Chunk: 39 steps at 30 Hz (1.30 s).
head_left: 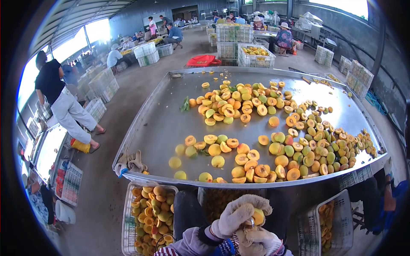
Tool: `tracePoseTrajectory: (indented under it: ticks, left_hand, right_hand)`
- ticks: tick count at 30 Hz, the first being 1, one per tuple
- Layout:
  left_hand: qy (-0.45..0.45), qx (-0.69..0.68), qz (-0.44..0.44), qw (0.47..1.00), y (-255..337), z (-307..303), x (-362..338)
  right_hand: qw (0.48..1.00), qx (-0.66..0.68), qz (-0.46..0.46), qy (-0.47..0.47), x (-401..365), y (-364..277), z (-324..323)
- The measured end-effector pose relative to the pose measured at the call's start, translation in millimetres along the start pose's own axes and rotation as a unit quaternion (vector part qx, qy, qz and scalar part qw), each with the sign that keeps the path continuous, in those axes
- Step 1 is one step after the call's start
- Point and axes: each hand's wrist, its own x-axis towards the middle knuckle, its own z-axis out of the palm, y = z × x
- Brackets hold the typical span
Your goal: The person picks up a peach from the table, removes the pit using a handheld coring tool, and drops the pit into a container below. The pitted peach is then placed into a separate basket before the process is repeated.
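My left hand [239, 214], in a pale work glove, is raised in front of my lap with its fingers curled over a yellow peach [258, 216]. Just beneath it, my right hand [259, 241], also gloved, has bent fingers close against the same peach. A small shiny metal piece [249, 222] shows between the hands; its shape is mostly hidden. Ahead of both hands is a metal-topped table [158, 123] with a raised rim. Halved peaches [260, 170] lie near its front edge, some cut side up with reddish hollows, among greenish-yellow ones.
Left of my knees stands a white crate [127, 226] full of peach halves; another crate [346, 222] is at the right. Gloves [132, 161] lie on the table's left corner. A person [64, 98] walks at left. Stacked crates [234, 40] and seated workers are behind the table.
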Motion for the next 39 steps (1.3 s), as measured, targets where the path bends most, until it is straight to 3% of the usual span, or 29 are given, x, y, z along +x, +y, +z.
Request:
tracePoseTrajectory:
  ticks: [1,4,6,8,9,10,12,13,15,16,18,19,20,21,22,24,27,28,29,30,31,32,34,35,37,39]
  left_hand:
    - [0.027,0.021,-0.012,0.999,1,0,6]
    - [0.094,0.03,-0.05,0.994,-7,2,10]
    - [0.03,0.137,0.088,0.986,-18,-8,7]
    - [-0.054,0.276,0.15,0.948,-11,-24,16]
    - [-0.046,0.208,0.09,0.973,-9,-20,17]
    - [-0.039,0.094,-0.001,0.995,-10,-16,16]
    - [0.013,0.007,-0.022,1.0,-11,-5,21]
    - [0.013,0.006,-0.027,1.0,-14,-7,24]
    - [0.09,-0.177,-0.083,0.976,-25,-21,29]
    - [0.155,-0.176,-0.107,0.966,-32,-32,30]
    - [0.149,-0.043,-0.079,0.985,-31,-48,26]
    - [0.158,0.101,-0.046,0.981,-36,-61,23]
    - [0.164,0.244,-0.011,0.956,-40,-71,22]
    - [0.191,0.517,0.021,0.834,-35,-64,17]
    - [0.181,0.659,0.036,0.73,-26,-50,15]
    - [0.16,0.701,-0.004,0.695,-27,-59,9]
    - [0.242,0.532,0.049,0.81,-16,-96,-15]
    - [0.312,0.485,0.021,0.817,6,-92,-23]
    - [0.338,0.575,0.059,0.743,16,-116,-36]
    - [0.396,0.587,0.055,0.704,34,-120,-45]
    - [0.407,0.695,-0.078,0.588,53,-139,-58]
    - [0.255,0.805,-0.243,0.478,79,-156,-62]
    - [0.217,0.875,-0.166,0.399,77,-161,-62]
    - [0.222,0.877,-0.155,0.397,76,-165,-48]
    - [0.239,0.781,-0.046,0.576,62,-159,-2]
    - [0.19,0.763,-0.1,0.609,50,-163,46]
  right_hand:
    - [0.991,0.123,0.055,-0.009,2,-1,2]
    - [0.979,0.142,0.07,-0.127,10,0,-22]
    - [0.98,0.113,0.081,-0.145,8,2,-31]
    - [0.983,0.101,0.07,-0.133,10,6,-31]
    - [0.972,0.151,0.063,-0.168,12,7,-30]
    - [0.971,0.165,0.067,-0.158,11,6,-29]
    - [0.993,0.094,0.04,-0.053,9,-1,-18]
    - [0.993,0.098,0.039,-0.051,11,-4,-21]
    - [0.992,0.019,0.08,-0.095,15,-8,-31]
    - [0.992,0.018,0.083,-0.095,14,-10,-31]
    - [0.991,-0.056,0.116,-0.032,12,-14,-26]
    - [0.988,-0.117,0.098,0.035,13,-19,-22]
    - [0.987,-0.119,0.1,0.029,14,-20,-22]
    - [0.989,-0.115,0.063,0.074,16,-19,-22]
    - [0.986,-0.109,0.03,0.119,17,-17,-22]
    - [0.986,-0.098,0.036,0.13,21,-20,-20]
    - [0.975,-0.179,0.066,0.111,25,-19,-31]
    - [0.975,-0.181,0.062,0.109,25,-18,-38]
    - [0.971,-0.196,0.081,0.115,25,-18,-45]
    - [0.965,-0.214,0.095,0.121,25,-19,-50]
    - [0.965,-0.204,0.081,0.141,26,-20,-48]
    - [0.975,-0.198,0.067,0.08,31,-24,-53]
    - [0.978,-0.181,0.075,0.074,43,-23,-46]
    - [0.979,-0.176,0.085,0.053,50,-21,-47]
    - [0.979,-0.185,0.081,0.012,60,-21,-44]
    - [0.966,-0.231,0.096,0.066,60,-29,-22]
